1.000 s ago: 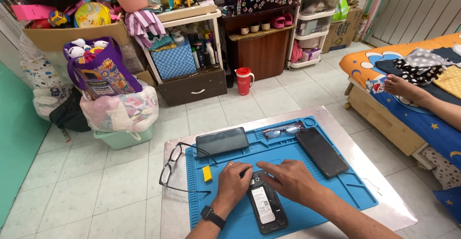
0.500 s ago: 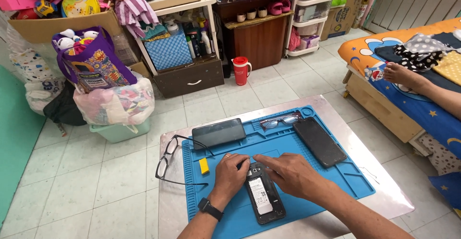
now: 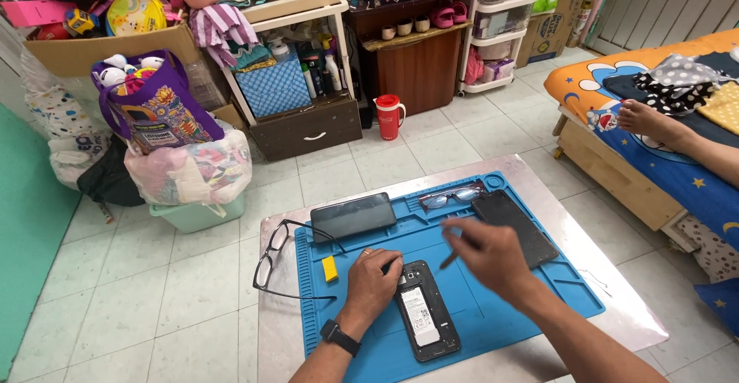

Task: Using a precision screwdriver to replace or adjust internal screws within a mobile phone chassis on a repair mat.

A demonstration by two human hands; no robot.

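Table (image 3: 539, 169) of pale metal on a tiled floor, bearing a blue work mat (image 3: 500, 317) that covers most of its top. Near the front of the mat lies an opened phone (image 3: 426, 317), back cover off, its white-labelled battery exposed, long axis running away from the viewer. The left hand (image 3: 375, 283), wearing a dark wristwatch (image 3: 339, 337), rests palm down on the mat just left of the phone's upper end, fingers curled loosely and touching its top left corner; it grips nothing. The right hand (image 3: 487, 252) hovers above the mat, up and to the right of the phone and clear of it, fingers pinched around a thin dark tool (image 3: 447, 260) whose tip points down toward the phone's upper edge.

At the far edge of the mat: a dark phone (image 3: 353, 216) lying crosswise on the left, a second dark phone (image 3: 514, 227) set diagonally on the right, and between them a pair of red-framed glasses (image 3: 451, 196). A pair of black-framed glasses (image 3: 286, 258) straddles the mat's left edge. A small yellow block (image 3: 329, 268) lies on the mat just left of the left hand.
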